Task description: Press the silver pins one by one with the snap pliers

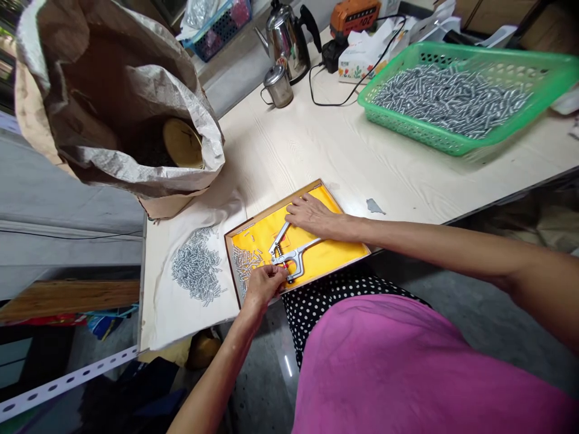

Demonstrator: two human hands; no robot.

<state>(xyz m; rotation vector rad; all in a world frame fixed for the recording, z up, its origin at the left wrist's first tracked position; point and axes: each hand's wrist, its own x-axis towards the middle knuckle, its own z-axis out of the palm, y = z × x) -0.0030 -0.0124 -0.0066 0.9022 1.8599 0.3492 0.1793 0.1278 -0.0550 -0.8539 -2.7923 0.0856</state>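
Hand press pliers [296,258] with silver handles and a coil spring lie over the yellow-lined shallow box [348,250]. My right hand [312,216] is closed over the upper handle, its fingers curled around the end; the lower handle passes under my wrist. At the jaws, my left hand [268,282] pinches with thumb and forefinger. Whatever lies between those fingertips is too small to make out, and a bit of red shows beside them. Small metal pins [244,265] are heaped in the box's left end, just beyond my left hand.
A pile of metal pins [196,265] lies on a white sheet to the left. Behind it stands a large open paper sack [181,187]. A green basket [420,135] of metal pieces sits at back right. A kettle [289,42] and metal cup [278,90] stand at the back.
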